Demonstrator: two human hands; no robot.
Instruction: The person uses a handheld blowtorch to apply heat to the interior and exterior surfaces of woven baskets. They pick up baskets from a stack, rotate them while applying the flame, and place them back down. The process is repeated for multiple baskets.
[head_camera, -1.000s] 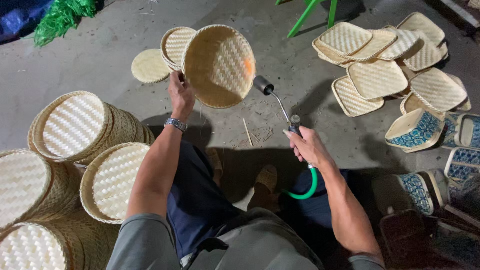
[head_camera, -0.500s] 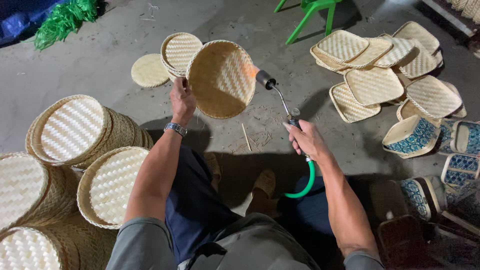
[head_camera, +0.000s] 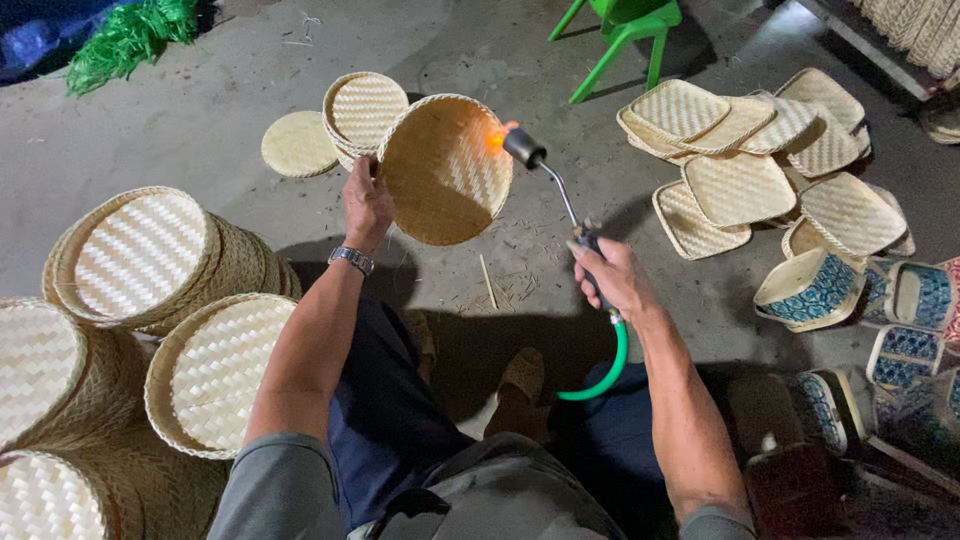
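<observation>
Both arms reach forward from the bottom of the frame toward its middle. The left hand (head_camera: 367, 203) sits left of centre, raised, its back toward the camera, fingers curled in a closed grip on the rim of what it holds, a wristwatch (head_camera: 351, 260) strapped just below it. The left forearm runs bare and nearly straight down to a grey sleeve (head_camera: 275, 490) at the lower left. The right hand (head_camera: 610, 278) is right of centre, a little lower, fingers wrapped tight around a slim handle, knuckles up. Its bare forearm slants down to the lower right edge.
</observation>
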